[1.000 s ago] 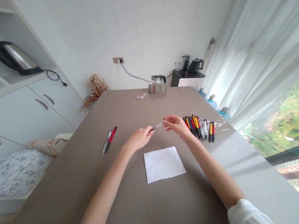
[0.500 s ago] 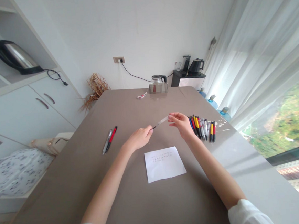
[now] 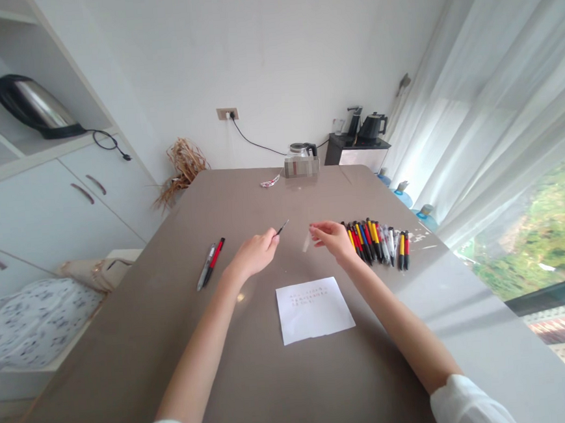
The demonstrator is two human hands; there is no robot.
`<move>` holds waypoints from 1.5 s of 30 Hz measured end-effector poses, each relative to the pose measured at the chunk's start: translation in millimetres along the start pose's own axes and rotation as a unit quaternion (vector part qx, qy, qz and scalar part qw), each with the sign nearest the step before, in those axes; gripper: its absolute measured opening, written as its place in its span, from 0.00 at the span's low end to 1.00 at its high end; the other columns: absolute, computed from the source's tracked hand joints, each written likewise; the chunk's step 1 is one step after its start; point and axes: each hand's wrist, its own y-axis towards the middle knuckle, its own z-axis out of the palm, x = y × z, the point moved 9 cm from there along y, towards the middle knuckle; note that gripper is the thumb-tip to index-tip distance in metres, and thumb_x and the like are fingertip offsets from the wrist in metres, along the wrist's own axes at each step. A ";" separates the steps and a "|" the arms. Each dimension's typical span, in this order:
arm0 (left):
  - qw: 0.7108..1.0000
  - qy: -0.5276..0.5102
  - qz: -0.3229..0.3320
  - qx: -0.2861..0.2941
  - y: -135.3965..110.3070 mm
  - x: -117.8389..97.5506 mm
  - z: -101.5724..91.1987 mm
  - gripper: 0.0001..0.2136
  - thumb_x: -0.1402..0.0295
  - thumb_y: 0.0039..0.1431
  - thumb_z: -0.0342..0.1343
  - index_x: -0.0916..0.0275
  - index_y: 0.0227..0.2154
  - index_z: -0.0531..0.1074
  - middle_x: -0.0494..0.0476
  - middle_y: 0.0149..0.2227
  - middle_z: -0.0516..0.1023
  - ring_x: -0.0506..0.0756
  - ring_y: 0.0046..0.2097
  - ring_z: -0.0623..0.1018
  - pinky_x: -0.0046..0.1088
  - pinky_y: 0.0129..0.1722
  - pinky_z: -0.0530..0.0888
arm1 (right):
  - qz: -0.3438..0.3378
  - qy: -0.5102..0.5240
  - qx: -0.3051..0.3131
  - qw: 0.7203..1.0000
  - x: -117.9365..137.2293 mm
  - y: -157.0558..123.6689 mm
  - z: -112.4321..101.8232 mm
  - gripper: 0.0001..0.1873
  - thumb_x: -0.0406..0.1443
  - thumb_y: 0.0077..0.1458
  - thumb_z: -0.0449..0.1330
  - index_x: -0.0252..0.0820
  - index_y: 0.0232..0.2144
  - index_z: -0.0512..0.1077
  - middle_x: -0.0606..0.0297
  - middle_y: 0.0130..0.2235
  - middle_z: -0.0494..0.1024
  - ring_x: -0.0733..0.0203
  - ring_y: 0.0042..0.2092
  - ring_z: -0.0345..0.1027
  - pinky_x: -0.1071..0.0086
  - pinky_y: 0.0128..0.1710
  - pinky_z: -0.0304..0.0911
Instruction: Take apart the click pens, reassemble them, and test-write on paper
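Note:
My left hand (image 3: 259, 251) is closed on a slim dark pen part (image 3: 282, 226), its thin end pointing up and to the right. To its right, my right hand (image 3: 331, 237) pinches a translucent whitish pen barrel (image 3: 306, 243) that hangs down and to the left. The two parts are apart, above the table. Below the hands lies a white sheet of paper (image 3: 315, 316) with lines of faint writing. Beside my right hand is a row of several pens (image 3: 375, 240) in yellow, red, blue, black and clear. A clear pen (image 3: 205, 268) and a red-and-black pen (image 3: 214, 262) lie left of my left hand.
At the brown table's (image 3: 242, 195) far edge stand a glass kettle (image 3: 300, 149) and a blurred box (image 3: 301, 167), near a small red-and-white packet (image 3: 270, 182). Behind on the right is a black-topped stand (image 3: 355, 144). White cabinets (image 3: 33, 211) flank the left side, curtains (image 3: 469, 92) the right.
The dark pen part and the translucent barrel, in line and meeting before, are now separated. The barrel has swung to point downward, and the dark part's tip has tilted upward.

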 end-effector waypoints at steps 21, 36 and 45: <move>0.997 0.008 -0.076 0.015 0.7 26.2 8.0 0.18 0.57 0.58 0.28 0.60 0.34 0.60 0.61 0.32 0.74 0.58 0.35 0.74 0.30 0.31 0.63 | 0.020 -0.316 0.133 0.939 -40.4 18.9 92.8 0.10 0.38 0.43 0.57 0.38 0.27 0.73 0.65 0.23 0.75 0.67 0.21 0.66 0.76 0.24 0.59; 0.997 -0.009 -0.072 0.026 2.8 26.1 16.2 0.17 0.57 0.58 0.29 0.60 0.33 0.60 0.60 0.32 0.74 0.56 0.35 0.74 0.29 0.31 0.64 | 0.030 -0.227 0.113 0.967 -33.4 17.3 81.2 0.16 0.45 0.47 0.53 0.38 0.26 0.71 0.64 0.22 0.72 0.67 0.22 0.65 0.75 0.21 0.60; 0.998 -0.011 -0.046 0.044 6.8 13.4 32.9 0.17 0.57 0.58 0.30 0.61 0.34 0.60 0.61 0.33 0.74 0.57 0.35 0.74 0.29 0.30 0.64 | 0.033 0.012 0.113 0.993 -7.1 13.8 71.3 0.17 0.46 0.43 0.57 0.36 0.27 0.69 0.62 0.26 0.71 0.69 0.25 0.64 0.76 0.21 0.63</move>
